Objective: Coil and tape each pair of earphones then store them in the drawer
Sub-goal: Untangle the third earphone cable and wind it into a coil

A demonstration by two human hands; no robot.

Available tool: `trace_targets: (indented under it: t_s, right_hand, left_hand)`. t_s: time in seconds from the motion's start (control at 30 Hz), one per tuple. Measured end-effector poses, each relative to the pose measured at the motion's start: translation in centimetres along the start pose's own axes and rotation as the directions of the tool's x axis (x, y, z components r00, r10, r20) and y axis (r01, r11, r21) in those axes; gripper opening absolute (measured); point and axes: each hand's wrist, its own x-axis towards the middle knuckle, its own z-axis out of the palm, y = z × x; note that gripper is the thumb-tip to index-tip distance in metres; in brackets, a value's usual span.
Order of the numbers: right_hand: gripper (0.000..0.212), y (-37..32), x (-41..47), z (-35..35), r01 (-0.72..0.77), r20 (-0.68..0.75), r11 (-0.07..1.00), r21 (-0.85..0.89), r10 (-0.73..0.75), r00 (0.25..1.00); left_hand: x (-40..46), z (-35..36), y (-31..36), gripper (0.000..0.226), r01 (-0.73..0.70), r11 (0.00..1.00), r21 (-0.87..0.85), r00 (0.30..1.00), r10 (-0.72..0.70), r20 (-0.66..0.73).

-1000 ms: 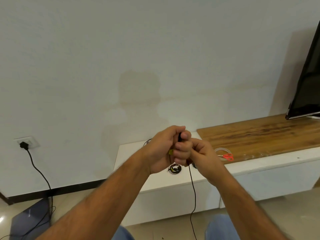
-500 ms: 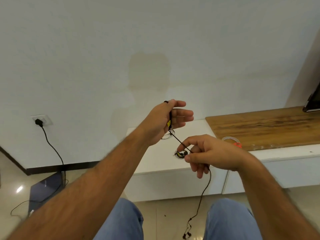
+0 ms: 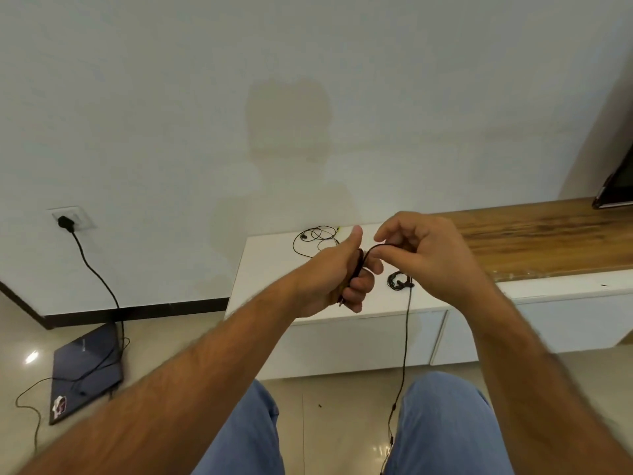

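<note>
Left hand (image 3: 337, 279) grips earphone cable (image 3: 406, 341); right hand (image 3: 428, 255) pinches it.

Black earphone cord (image 3: 406, 337) between both hands' fingers (image 3: 394, 240)

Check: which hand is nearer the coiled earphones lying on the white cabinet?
Right. The right hand sits just above and right of the coiled earphones; the left hand is farther to their left.

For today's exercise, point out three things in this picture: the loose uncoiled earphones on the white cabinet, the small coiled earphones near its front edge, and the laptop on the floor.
loose earphones (image 3: 317, 237), head view, on the tangled cable loops.
coiled earphones (image 3: 397, 281), head view, on the coil's ring.
laptop (image 3: 87, 371), head view, on its closed lid.
</note>
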Motion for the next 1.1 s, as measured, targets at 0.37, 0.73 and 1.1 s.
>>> trace_targets:
  t_s: [0.37,0.73,1.1]
  right_hand:
    - [0.018,2.0,0.2,1.2,-0.032,0.025,0.870,0.492,0.022,0.999]
    - [0.020,1.9,-0.6,2.8,-0.365,0.510,0.864,0.346,0.153,0.846]
    - [0.010,-1.7,-0.6,-0.8,-0.228,0.542,0.974,-0.003,0.194,0.818]
  left_hand:
    - [-0.4,0.7,1.6,0.041,-0.012,0.959,-0.283,0.960,0.090,0.266]
    - [0.3,-1.7,5.2,0.033,-0.341,0.854,-0.392,0.940,0.310,-0.143]
    - [1.4,-1.9,3.4,0.037,-0.214,0.964,0.158,0.916,0.254,-0.310]
